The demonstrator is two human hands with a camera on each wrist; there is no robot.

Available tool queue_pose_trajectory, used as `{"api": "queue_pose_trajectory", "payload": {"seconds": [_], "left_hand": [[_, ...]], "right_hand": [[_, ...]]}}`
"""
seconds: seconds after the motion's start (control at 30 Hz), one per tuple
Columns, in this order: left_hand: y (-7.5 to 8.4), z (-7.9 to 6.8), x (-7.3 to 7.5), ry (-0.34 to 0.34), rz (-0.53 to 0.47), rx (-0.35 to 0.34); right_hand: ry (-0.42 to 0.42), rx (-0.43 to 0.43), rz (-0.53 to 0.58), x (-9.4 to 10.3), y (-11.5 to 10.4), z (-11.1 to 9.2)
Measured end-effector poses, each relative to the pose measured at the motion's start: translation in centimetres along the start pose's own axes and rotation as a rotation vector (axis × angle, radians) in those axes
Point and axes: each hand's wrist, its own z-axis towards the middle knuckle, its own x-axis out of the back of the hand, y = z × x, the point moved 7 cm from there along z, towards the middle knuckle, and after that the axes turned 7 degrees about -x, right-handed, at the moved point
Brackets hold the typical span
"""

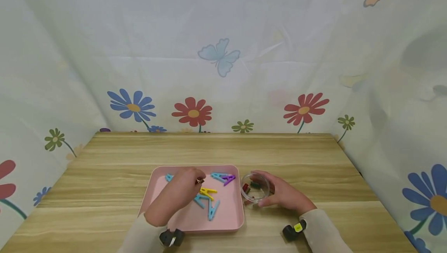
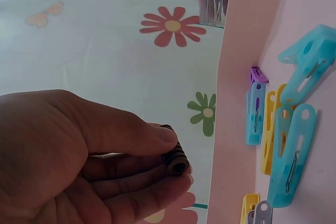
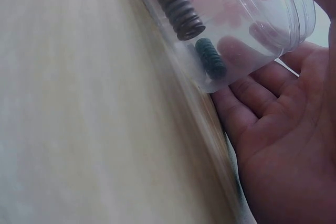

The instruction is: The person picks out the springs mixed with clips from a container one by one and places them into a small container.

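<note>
A small brown coil spring (image 2: pixel 175 156) is pinched between the thumb and fingers of my left hand (image 1: pixel 179 189), over the pink tray (image 1: pixel 185 222). In the tray lie several clothespins, among them a yellow clothespin (image 1: pixel 208 191), a purple clothespin (image 1: pixel 228 179) and a blue clothespin (image 1: pixel 211 211). My right hand (image 1: pixel 284 194) grips a clear plastic jar (image 1: pixel 255 201) just right of the tray, thumb and fingers around its side. Inside the jar show a green spring (image 3: pixel 211 59), a larger brown-grey spring (image 3: pixel 176 6) and something red (image 1: pixel 245 187).
Both things stand on a wood-grain table (image 1: pixel 297 156). A white curtain (image 1: pixel 157 32) printed with flowers and butterflies hangs behind the table and along its sides. The tray has a raised rim (image 1: pixel 241 210) facing the jar.
</note>
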Motion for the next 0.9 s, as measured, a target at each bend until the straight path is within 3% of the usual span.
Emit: {"api": "queue_pose_trajectory", "payload": {"seconds": [0.27,0.9], "left_hand": [[0.2,0.0,-0.1,0.004,-0.008,0.01],[1.5,0.3,-0.7,0.043,-0.009,-0.104]], "right_hand": [[-0.004,0.012,0.001,0.0,-0.1,0.0],[0.012,-0.013,-0.017,0.0,0.3,0.1]]}}
